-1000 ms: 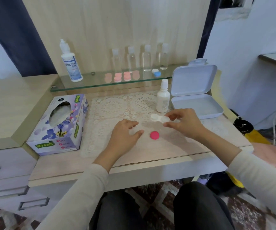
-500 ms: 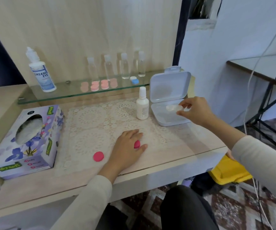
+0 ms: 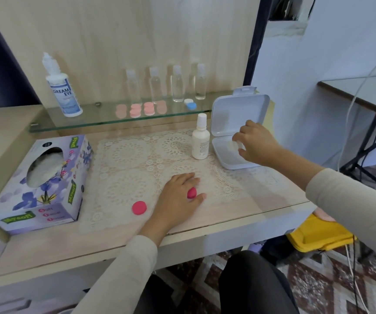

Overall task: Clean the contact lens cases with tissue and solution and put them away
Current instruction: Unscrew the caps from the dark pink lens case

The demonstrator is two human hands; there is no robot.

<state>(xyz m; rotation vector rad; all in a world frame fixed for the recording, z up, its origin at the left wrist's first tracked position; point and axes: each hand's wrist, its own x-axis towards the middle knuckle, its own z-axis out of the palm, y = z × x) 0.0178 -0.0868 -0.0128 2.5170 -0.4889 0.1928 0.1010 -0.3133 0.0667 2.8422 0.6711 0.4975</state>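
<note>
the person is wearing long sleeves in a pale cream-beige cloth. the left sleeve [image 3: 123,273] is looking plain and smooth, fitting close along the forearm, and the right sleeve [image 3: 352,200] is showing the same soft, unmarked fabric. both are ending at the wrists, leaving the left hand [image 3: 178,196] and the right hand [image 3: 257,146] bare. dark, near-black trousers [image 3: 250,286] are covering the legs, their cloth looking plain and matte.

Single head cam; wide-angle; looks fwd & down at desk [image 3: 239,214], close range.
</note>
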